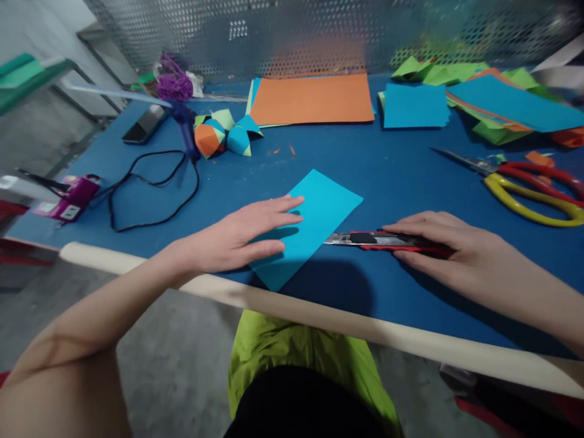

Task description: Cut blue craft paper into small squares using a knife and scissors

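Seen from the head camera: left hand point(244, 237) laid flat, fingers spread, across the near half of a turquoise paper sheet point(319, 210), presumably to pin it against sliding. Right hand point(438, 246) closed over a red utility knife point(387, 241), fingers wrapped along the handle, blade tip brought to the sheet's right edge, probably so as to run along that edge. Sheet placed close to the front rim of the blue table point(392, 176), angled, within easy reach of both arms. Further back, kept out of the working area: an orange sheet point(312, 98) on a stack, a blue square point(415, 104), a pile of green and blue sheets point(502, 103) at the far right. Scissors point(529, 182) with red and yellow handles lay well apart on the right. A folded paper ball point(223, 137) stood near a glue gun point(185, 125) with its black cord point(150, 194) looped leftward. Behind the table, a perforated metal panel point(292, 30); beneath, a grey concrete floor point(173, 365).
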The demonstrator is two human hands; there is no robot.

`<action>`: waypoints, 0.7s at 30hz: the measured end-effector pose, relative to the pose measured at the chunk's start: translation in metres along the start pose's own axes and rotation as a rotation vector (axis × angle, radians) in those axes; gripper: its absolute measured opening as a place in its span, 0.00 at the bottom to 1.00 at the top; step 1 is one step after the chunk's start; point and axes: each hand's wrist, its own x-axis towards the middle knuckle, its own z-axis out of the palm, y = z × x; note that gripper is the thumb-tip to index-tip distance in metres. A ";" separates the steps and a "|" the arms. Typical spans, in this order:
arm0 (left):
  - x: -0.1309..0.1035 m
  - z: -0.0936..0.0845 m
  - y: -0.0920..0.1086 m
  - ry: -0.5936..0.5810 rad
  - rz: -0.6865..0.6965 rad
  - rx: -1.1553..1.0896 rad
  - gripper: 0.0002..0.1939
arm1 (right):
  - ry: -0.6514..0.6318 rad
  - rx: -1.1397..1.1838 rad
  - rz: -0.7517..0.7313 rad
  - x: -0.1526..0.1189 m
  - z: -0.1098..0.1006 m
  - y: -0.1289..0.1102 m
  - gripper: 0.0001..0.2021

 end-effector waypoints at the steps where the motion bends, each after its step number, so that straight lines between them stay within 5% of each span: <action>1: -0.006 -0.002 0.001 0.027 0.003 0.012 0.20 | -0.005 -0.002 0.002 0.000 0.000 0.000 0.13; 6: -0.032 0.014 0.021 0.041 0.051 0.153 0.15 | -0.017 0.008 -0.016 0.002 -0.001 0.002 0.13; 9: -0.037 0.034 0.034 0.092 -0.117 0.214 0.16 | -0.009 -0.002 -0.011 0.004 0.000 0.004 0.13; 12: -0.034 0.046 0.036 0.058 -0.041 0.308 0.14 | -0.003 -0.011 -0.012 0.008 0.000 0.009 0.13; 21: -0.009 0.032 0.013 0.009 0.084 0.425 0.14 | 0.021 -0.001 0.002 0.030 -0.007 0.033 0.15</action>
